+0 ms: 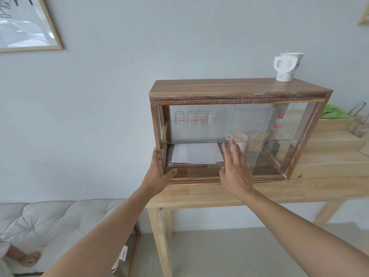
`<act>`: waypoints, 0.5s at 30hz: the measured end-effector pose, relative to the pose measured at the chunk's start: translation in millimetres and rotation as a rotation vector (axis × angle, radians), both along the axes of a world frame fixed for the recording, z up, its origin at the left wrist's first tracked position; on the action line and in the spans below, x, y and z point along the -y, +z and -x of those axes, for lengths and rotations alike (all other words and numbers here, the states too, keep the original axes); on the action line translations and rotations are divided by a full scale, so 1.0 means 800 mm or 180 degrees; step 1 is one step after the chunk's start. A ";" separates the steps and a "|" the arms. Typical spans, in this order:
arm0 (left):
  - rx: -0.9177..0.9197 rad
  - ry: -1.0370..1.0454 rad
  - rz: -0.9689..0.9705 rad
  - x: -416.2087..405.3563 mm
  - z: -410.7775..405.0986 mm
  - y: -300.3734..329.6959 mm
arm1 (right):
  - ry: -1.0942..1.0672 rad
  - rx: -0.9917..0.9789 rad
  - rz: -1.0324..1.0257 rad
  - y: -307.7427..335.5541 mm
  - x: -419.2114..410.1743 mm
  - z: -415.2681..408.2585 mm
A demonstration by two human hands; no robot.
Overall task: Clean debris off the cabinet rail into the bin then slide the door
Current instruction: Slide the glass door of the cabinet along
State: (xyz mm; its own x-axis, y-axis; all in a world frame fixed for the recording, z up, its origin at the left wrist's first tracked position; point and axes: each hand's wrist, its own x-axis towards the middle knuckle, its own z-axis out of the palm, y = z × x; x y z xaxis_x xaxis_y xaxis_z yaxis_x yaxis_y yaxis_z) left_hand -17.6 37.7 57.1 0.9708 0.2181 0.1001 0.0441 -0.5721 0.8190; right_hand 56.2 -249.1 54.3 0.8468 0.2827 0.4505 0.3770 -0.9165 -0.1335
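A wooden cabinet (239, 87) with sliding glass doors stands on a light wooden table (219, 193). My left hand (159, 174) grips the cabinet's lower left corner, thumb across the front. My right hand (235, 168) lies flat, fingers spread, against the glass door (253, 126), just above the bottom rail (265, 178). Inside are several small glasses (195, 117) on a glass shelf, a pink mug (239, 141) and white paper (195, 154) on the floor of the cabinet. I see no debris on the rail, and no bin is in view.
Stacked paper cups (287, 65) stand on the cabinet top at the right. A green cloth (333, 113) and paper bags (359, 124) lie at the table's far right. A white cushioned sofa (56, 222) sits low on the left. A framed picture (26, 23) hangs on the wall.
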 end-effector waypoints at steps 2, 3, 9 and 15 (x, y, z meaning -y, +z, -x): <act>0.0007 -0.0010 0.0004 0.000 -0.001 -0.001 | -0.0317 -0.0089 -0.0097 0.003 0.027 -0.005; 0.0007 -0.0014 -0.0003 0.001 -0.001 -0.001 | -0.0459 -0.0136 -0.0136 0.004 0.040 -0.008; -0.0009 -0.0069 -0.0033 0.000 -0.003 -0.004 | -0.0651 -0.0321 -0.0050 0.003 0.091 -0.020; -0.0022 -0.0053 -0.0059 -0.002 -0.005 -0.008 | -0.0565 -0.0339 0.0035 0.001 0.094 -0.019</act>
State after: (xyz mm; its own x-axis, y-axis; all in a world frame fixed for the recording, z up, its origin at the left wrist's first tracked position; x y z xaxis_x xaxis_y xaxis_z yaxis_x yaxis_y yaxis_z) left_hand -13.5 39.2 51.0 0.9749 0.2002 0.0973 0.0401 -0.5879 0.8079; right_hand 71.2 -324.0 55.0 0.9265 0.1293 0.3534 0.1938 -0.9689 -0.1535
